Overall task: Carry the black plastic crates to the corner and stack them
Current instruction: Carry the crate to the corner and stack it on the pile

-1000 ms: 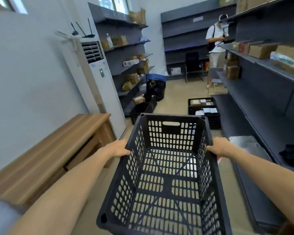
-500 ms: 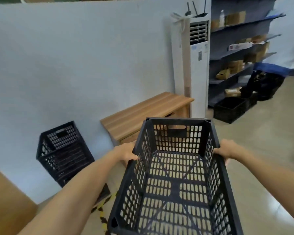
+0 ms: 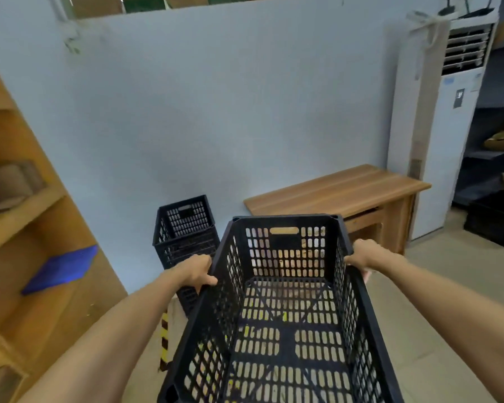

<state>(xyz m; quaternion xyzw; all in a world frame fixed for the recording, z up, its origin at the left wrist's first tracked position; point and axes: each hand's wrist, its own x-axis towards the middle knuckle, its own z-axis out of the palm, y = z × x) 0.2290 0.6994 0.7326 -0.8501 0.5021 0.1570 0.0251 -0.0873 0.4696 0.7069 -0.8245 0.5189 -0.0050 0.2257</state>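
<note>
- Two black crates stand out: one crate (image 3: 285, 315) held out in front of me, and one stack (image 3: 185, 228) on the floor by the wall; I cannot tell how many crates that stack holds.
- One more dark bin (image 3: 495, 219) sits on the floor at the far right, too dim to make out clearly.
- One wooden desk (image 3: 338, 190) stands against the wall, just right of the stack.
- One tall white air conditioner (image 3: 437, 126) stands beside the desk.
- One wooden shelf unit (image 3: 15, 216) fills my left side, with one blue flat thing (image 3: 61, 269) lying on it.
- One strip of yellow-and-black tape (image 3: 164, 341) marks the floor below my left arm.
- My left hand (image 3: 197, 271) is closed on the crate's left rim, thumb on top, fingers curled over the outside.
- My right hand (image 3: 364, 255) is closed on the right rim the same way, fingers wrapped under the edge.
- Both forearms reach forward, nearly straight, about level with each other.
- I hold the crate open side up, off the floor, its far end facing the desk, with the stack just beyond my left hand.
</note>
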